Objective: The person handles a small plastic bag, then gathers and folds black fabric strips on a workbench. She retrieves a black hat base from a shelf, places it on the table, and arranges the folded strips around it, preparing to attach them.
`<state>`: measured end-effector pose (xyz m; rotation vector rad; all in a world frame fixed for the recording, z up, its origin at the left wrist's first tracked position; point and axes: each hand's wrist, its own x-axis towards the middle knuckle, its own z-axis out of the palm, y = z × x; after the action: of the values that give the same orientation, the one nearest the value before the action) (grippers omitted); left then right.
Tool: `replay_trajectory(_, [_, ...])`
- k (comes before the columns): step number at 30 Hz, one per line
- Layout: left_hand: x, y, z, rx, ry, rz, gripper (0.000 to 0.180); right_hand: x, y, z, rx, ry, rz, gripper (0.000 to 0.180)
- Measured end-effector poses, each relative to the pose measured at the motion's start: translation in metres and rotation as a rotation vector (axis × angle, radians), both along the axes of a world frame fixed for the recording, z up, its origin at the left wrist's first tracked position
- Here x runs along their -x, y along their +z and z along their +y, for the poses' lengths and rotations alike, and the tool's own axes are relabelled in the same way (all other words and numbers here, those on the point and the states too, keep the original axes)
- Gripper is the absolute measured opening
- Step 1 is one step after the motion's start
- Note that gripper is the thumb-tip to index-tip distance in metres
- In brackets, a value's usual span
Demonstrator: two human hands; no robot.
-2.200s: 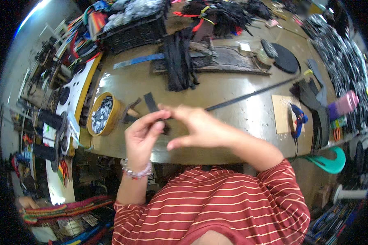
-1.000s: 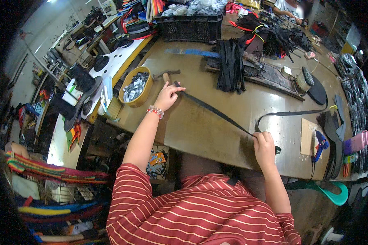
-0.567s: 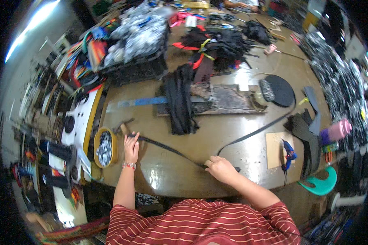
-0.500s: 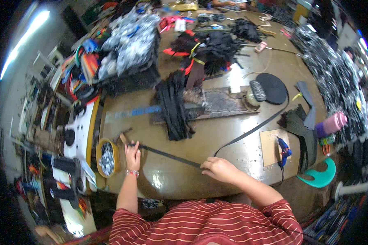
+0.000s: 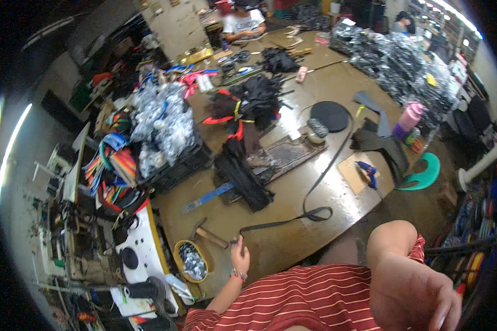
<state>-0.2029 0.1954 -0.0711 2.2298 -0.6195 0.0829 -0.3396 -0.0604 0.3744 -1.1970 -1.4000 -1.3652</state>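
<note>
My left hand point(image 5: 239, 259) is at the near edge of the table, its fingers closed on the end of a long black strap point(image 5: 270, 225). The strap runs to the right, makes a loose loop, then goes up to a flat black coil point(image 5: 330, 116). Just left of these fingers lies a hammer point(image 5: 211, 238) with a wooden handle. My right hand point(image 5: 417, 295) is raised close at the lower right, away from the table. Its fingers are loosely bent, and nothing shows in them.
A yellow tub point(image 5: 206, 259) of small metal-grey pieces stands near the hammer. Black strips point(image 5: 240, 174) lie mid-table by a blue ruler point(image 5: 210, 197). A blue glue gun point(image 5: 367, 174) rests on a board, beside a pink-and-purple bottle point(image 5: 410, 117). A person point(image 5: 244, 25) sits at the far end.
My right hand has let go of the strap and risen toward the lower right. The strap now lies slack with a loop. The view has turned, and my left hand stays at the strap's end.
</note>
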Motion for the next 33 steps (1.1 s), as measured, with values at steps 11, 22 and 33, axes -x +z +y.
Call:
replay_trajectory(11, [0.011, 0.157, -0.172, 0.252, -0.783, -0.198, 0.037, -0.017, -0.210, -0.069, 0.266, -0.790, 1.539, 0.063])
replay_trajectory(22, [0.047, 0.173, -0.267, 0.970, 0.069, 0.595, 0.017, -0.149, -0.275, -0.217, 0.489, -0.677, 1.750, 0.040])
replay_trajectory(33, [0.098, 0.160, -0.207, 0.476, 0.520, 0.386, 0.012, -0.142, -0.289, -0.112, 0.964, 0.709, 1.749, 0.041])
